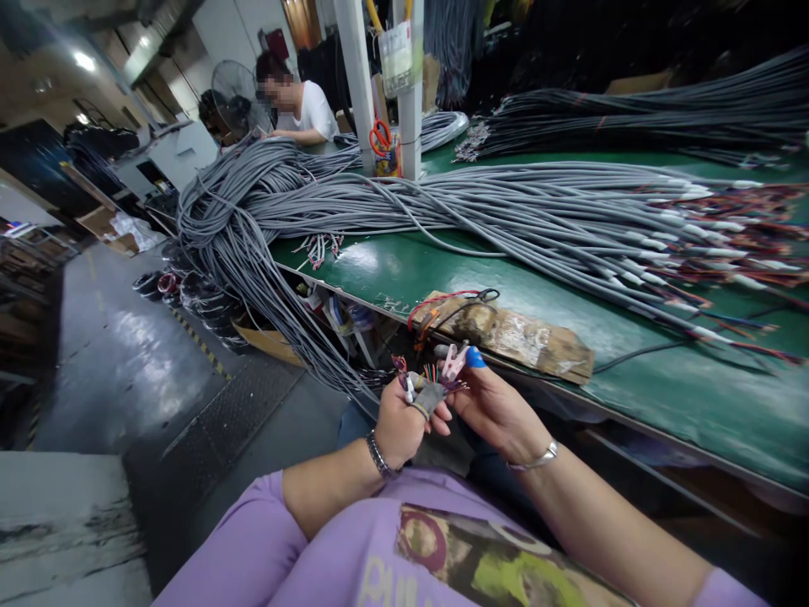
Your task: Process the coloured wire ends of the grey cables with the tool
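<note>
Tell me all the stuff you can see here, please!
grey cables: one big pile, grey, across the green table.
green table: one, green, on the right.
coloured wire ends: many, red and mixed, far right of the pile.
brown block: one, brown, at the table's near edge.
scissors: one pair, orange handles, hanging on the white post.
white post: one, white, middle back.
fan: one, dark, back left.
co-worker: one, white shirt, far end.
cable end: one, grey with coloured wires, in both hands.
left hand: grips it.
right hand: blue fingertip cover, pinches wires.

Both hands, left [399, 426] and right [496, 409], pinch a gray cable's [428, 396] colored wire ends beside the green table [663, 379] piled with cables [506, 202].
</note>
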`<state>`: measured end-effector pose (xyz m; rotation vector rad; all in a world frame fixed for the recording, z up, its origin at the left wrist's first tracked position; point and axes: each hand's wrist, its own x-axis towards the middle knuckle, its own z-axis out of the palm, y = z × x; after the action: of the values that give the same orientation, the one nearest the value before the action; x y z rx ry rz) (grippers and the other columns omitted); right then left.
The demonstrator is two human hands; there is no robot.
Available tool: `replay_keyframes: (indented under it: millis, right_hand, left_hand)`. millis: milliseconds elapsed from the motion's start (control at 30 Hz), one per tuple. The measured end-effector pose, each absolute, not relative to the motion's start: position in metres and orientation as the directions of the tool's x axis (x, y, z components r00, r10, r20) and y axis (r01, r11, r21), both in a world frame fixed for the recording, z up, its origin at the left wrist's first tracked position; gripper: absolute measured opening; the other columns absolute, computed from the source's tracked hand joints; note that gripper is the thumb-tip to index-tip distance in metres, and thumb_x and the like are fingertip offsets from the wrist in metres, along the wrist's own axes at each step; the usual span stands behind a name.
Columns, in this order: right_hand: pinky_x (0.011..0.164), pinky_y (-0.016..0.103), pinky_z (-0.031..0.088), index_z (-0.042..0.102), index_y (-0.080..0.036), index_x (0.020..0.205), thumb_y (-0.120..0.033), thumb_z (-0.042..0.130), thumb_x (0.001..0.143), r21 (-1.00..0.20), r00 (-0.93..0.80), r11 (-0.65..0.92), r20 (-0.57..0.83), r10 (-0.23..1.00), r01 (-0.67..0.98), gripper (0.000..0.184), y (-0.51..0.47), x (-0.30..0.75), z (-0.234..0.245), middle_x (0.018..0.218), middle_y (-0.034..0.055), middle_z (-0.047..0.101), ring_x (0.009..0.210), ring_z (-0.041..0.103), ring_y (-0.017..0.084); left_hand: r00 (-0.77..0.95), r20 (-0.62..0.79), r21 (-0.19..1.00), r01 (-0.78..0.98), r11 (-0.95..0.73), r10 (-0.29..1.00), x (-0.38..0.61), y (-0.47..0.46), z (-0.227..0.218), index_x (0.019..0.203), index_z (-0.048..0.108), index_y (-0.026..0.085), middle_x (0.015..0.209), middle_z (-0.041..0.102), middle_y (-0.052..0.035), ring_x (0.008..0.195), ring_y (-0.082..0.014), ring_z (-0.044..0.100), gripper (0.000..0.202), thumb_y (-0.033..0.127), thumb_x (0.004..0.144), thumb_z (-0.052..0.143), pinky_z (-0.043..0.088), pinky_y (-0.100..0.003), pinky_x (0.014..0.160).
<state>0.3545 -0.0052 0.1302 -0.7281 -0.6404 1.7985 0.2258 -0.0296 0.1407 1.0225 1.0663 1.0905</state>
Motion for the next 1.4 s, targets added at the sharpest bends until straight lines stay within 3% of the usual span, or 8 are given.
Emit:
replay_keyframes:
  millis: [167,333,467,633,767,1000,1233,1400]
  right_hand:
    - [0.06,0.032,0.048,0.065,-0.023,0.083,-0.068,0.061,0.075,-0.645,-0.361,-0.418,-0.228,0.904,-0.64,0.046,-0.009,0.362,0.131,0.075,0.0026,0.063,0.062,0.056,0.017]
    - [0.059,0.028,0.045,0.063,-0.017,0.073,-0.063,0.073,0.065,-0.742,-0.475,-0.54,-0.337,0.813,-0.398,0.048,-0.013,0.373,0.135,0.068,0.0025,0.061,0.061,0.055,0.014]
    - [0.059,0.026,0.041,0.061,-0.015,0.068,-0.052,0.083,0.059,-0.881,-0.413,-0.428,-0.32,0.853,-0.202,0.043,-0.015,0.377,0.141,0.064,0.0005,0.059,0.059,0.05,0.012]
    - [0.062,0.028,0.041,0.063,-0.015,0.069,-0.055,0.077,0.065,-0.964,-0.415,-0.26,-0.216,0.884,-0.052,0.042,-0.019,0.376,0.15,0.065,0.0014,0.062,0.06,0.05,0.013]
    - [0.062,0.028,0.042,0.064,-0.015,0.069,-0.054,0.075,0.067,-0.971,-0.394,-0.23,-0.184,0.901,-0.071,0.04,-0.022,0.374,0.147,0.065,0.0018,0.062,0.06,0.051,0.013]
    - [0.063,0.031,0.049,0.065,-0.017,0.079,-0.057,0.077,0.065,-0.853,-0.339,-0.42,-0.313,0.887,-0.31,0.045,-0.03,0.375,0.128,0.074,0.0041,0.062,0.064,0.055,0.015]
    - [0.061,0.028,0.042,0.065,-0.017,0.075,-0.05,0.078,0.066,-0.962,-0.189,-0.203,-0.168,0.968,-0.183,0.036,-0.037,0.363,0.134,0.07,0.0024,0.061,0.063,0.05,0.014]
    - [0.057,0.028,0.041,0.063,-0.018,0.07,-0.053,0.076,0.066,-0.966,-0.194,-0.204,-0.172,0.966,-0.157,0.038,-0.034,0.361,0.137,0.064,0.0022,0.059,0.059,0.048,0.014]
  left_hand:
    - [0.146,-0.126,0.976,-0.16,0.149,0.981,0.22,-0.033,0.135,0.066,0.054,0.014,0.055,0.062,-0.0012,0.038,-0.0085,0.056,0.036,0.046,0.079,0.063,0.028,-0.017,0.035]
    - [0.183,-0.124,0.984,-0.102,0.144,0.975,0.212,-0.04,0.132,0.068,0.053,0.015,0.056,0.063,-0.0015,0.039,-0.0089,0.057,0.037,0.049,0.081,0.061,0.03,-0.017,0.036]
    - [0.227,-0.144,0.988,-0.022,0.153,0.963,0.208,-0.043,0.135,0.066,0.054,0.015,0.055,0.062,-0.0028,0.041,-0.0095,0.057,0.042,0.054,0.079,0.061,0.032,-0.018,0.038]
    - [0.379,-0.221,0.975,0.062,0.214,0.899,0.207,-0.041,0.143,0.062,0.055,0.014,0.053,0.06,-0.0026,0.042,-0.0098,0.056,0.043,0.054,0.074,0.064,0.033,-0.019,0.039]
    - [0.435,-0.258,0.965,0.082,0.248,0.863,0.205,-0.04,0.143,0.061,0.055,0.015,0.054,0.06,-0.0027,0.04,-0.0099,0.055,0.042,0.053,0.072,0.066,0.031,-0.018,0.037]
    - [0.248,-0.227,0.967,-0.059,0.248,0.942,0.205,-0.038,0.13,0.065,0.053,0.015,0.055,0.062,-0.003,0.039,-0.0096,0.056,0.042,0.054,0.075,0.064,0.027,-0.017,0.036]
    - [0.279,-0.21,0.968,-0.074,0.239,0.937,0.209,-0.038,0.129,0.065,0.053,0.015,0.054,0.061,-0.0021,0.038,-0.0092,0.055,0.042,0.054,0.074,0.065,0.029,-0.018,0.036]
    - [0.335,-0.21,0.973,-0.023,0.231,0.919,0.207,-0.038,0.133,0.064,0.054,0.014,0.055,0.062,-0.0035,0.041,-0.0101,0.057,0.046,0.058,0.072,0.065,0.031,-0.018,0.038]
